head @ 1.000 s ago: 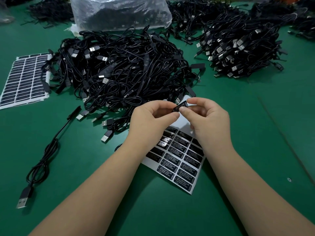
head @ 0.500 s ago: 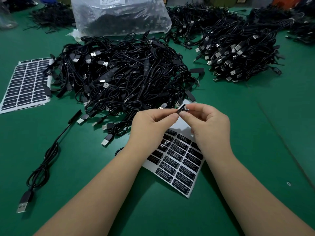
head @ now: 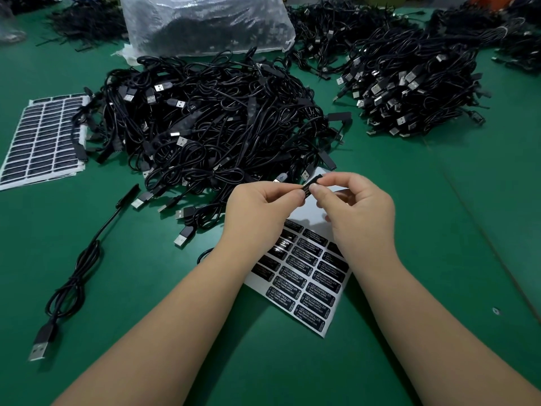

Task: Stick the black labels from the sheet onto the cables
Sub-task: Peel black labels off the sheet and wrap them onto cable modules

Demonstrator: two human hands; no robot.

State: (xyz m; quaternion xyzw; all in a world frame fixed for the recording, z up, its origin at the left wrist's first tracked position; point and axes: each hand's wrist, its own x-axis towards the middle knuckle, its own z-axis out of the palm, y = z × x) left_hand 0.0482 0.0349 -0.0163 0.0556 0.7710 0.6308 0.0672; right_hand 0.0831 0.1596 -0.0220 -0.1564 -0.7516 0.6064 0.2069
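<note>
My left hand (head: 257,212) and my right hand (head: 357,209) meet above the label sheet (head: 307,273), both pinching a small black cable controller (head: 311,183) with a black label on it. The thumb of my right hand presses on the label's printed face. The white sheet lies on the green table under my wrists and carries several rows of black "LED CONTROLLER" labels; its upper part is bare. A cable loop (head: 205,253) shows just left of my left wrist. The big heap of black USB cables (head: 210,127) lies right behind my hands.
A second cable heap (head: 409,86) sits at the back right, and a clear plastic bag of cables (head: 205,22) at the back. Another label sheet (head: 44,139) lies far left. A single coiled cable (head: 73,285) rests on the green table (head: 439,230) at the front left.
My hands stay together on the controller; my right thumb has shifted along the label. The view has tilted slightly, little else differs.
</note>
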